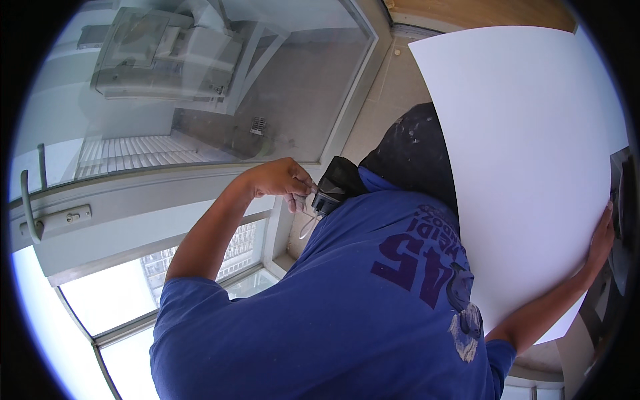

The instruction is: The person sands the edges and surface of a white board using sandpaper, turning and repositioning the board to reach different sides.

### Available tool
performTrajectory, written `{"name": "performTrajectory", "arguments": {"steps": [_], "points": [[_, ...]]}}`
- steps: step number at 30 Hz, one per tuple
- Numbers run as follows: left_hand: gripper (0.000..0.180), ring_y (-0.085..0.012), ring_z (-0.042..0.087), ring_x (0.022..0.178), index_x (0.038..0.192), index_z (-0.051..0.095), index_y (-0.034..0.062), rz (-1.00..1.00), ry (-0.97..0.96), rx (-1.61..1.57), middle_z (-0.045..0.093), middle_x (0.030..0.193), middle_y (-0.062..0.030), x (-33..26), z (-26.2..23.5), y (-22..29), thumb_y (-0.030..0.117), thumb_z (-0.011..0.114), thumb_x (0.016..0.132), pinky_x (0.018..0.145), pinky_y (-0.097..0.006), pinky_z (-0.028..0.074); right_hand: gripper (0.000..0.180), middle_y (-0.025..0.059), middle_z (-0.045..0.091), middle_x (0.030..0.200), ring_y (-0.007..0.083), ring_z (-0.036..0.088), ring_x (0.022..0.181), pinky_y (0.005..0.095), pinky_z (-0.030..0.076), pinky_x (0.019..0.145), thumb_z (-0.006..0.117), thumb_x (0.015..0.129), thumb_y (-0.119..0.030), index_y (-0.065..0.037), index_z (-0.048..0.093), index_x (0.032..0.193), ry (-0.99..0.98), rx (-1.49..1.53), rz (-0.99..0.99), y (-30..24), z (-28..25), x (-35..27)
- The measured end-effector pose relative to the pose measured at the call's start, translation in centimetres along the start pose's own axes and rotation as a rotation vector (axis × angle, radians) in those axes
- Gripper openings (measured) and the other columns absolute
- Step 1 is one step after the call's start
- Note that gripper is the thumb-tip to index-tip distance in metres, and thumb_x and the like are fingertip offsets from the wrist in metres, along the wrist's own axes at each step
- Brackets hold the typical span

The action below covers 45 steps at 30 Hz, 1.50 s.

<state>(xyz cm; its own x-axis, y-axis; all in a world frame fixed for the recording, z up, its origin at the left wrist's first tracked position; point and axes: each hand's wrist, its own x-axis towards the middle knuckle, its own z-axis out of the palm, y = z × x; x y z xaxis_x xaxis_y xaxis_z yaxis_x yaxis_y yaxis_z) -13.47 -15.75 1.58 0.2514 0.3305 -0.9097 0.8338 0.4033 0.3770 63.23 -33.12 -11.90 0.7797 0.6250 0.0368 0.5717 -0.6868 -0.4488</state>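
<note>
A large white sheet point(527, 167) stands along my right side, its surface plain and smooth. My right hand point(602, 235) is closed round its outer edge, and the forearm lies across its face. At my left hip, my left hand point(288, 185) has its fingers curled together beside a black waist pouch point(338, 181). Something small and pale shows at those fingertips, too small to name. A thin whitish loop of cord point(307, 229) hangs below the pouch.
To my left is a white-framed glass door point(240, 120) with a metal handle point(30, 208). Through its glass appears a wall-mounted boxy unit point(163, 57). Windows point(120, 293) lie behind the left arm. Tiled floor point(393, 83) runs ahead; dark objects point(623, 193) crowd the right edge.
</note>
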Motion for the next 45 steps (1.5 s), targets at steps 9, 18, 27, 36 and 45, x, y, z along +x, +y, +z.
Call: {"name": "performTrajectory", "arguments": {"steps": [9, 18, 27, 36, 45], "points": [[0.038, -0.043, 0.069, 0.086, 0.133, 0.066, 0.0027, 0.729, 0.851, 0.6, 0.073, 0.092, -0.0239, 4.8, -1.9, 16.7, 0.021, 0.062, 0.1, 0.085, -0.05, 0.053, 0.076, 0.021, 0.066, 0.141, 0.0322, 0.066, 0.126, 0.042, 0.047, 0.111, 0.04, 0.107, -0.066, -0.004, 0.06, 0.147, -0.004, 0.035, -0.018, -2.9, -0.9, -0.7], [0.023, -0.0523, 0.067, 0.095, 0.115, 0.067, -0.0037, 0.924, 0.936, 0.525, 0.069, 0.102, -0.0343, 10.0, -0.8, 26.4, 0.013, 0.058, 0.102, 0.084, -0.054, 0.053, 0.075, 0.0241, 0.066, 0.138, 0.0353, 0.065, 0.123, 0.0462, 0.048, 0.109, 0.04, 0.108, -0.064, -0.001, 0.061, 0.142, -0.018, 0.05, 0.016, -3.4, -0.1, 0.4], [0.022, -0.0517, 0.067, 0.096, 0.117, 0.065, -0.0024, 0.949, 0.837, 0.402, 0.067, 0.099, -0.0343, 12.2, -0.5, 26.1, 0.012, 0.056, 0.103, 0.082, -0.051, 0.052, 0.074, 0.0271, 0.066, 0.135, 0.0384, 0.065, 0.12, 0.0503, 0.048, 0.106, 0.041, 0.108, -0.063, 0.003, 0.062, 0.137, -0.052, 0.089, 0.081, -3.1, 0.5, 1.8], [0.02, -0.0474, 0.068, 0.09, 0.115, 0.065, -0.0021, 0.944, 0.724, 0.415, 0.065, 0.097, -0.033, 11.7, -1.7, 25.6, 0.012, 0.053, 0.106, 0.08, -0.049, 0.052, 0.074, 0.0301, 0.065, 0.132, 0.0415, 0.064, 0.117, 0.0544, 0.048, 0.104, 0.041, 0.108, -0.061, 0.006, 0.064, 0.132, -0.059, 0.174, 0.158, -3.3, -0.1, 1.8], [0.033, -0.0188, 0.071, 0.075, 0.131, 0.07, 0.0063, 0.774, 0.885, 0.388, 0.075, 0.087, -0.0116, 10.4, -3.5, 18.5, 0.025, 0.061, 0.105, 0.072, -0.034, 0.054, 0.075, 0.0332, 0.065, 0.129, 0.0446, 0.064, 0.114, 0.0585, 0.048, 0.102, 0.041, 0.109, -0.059, 0.009, 0.065, 0.127, -0.027, 0.244, 0.188, -3.7, -1.5, 0.4]]}}
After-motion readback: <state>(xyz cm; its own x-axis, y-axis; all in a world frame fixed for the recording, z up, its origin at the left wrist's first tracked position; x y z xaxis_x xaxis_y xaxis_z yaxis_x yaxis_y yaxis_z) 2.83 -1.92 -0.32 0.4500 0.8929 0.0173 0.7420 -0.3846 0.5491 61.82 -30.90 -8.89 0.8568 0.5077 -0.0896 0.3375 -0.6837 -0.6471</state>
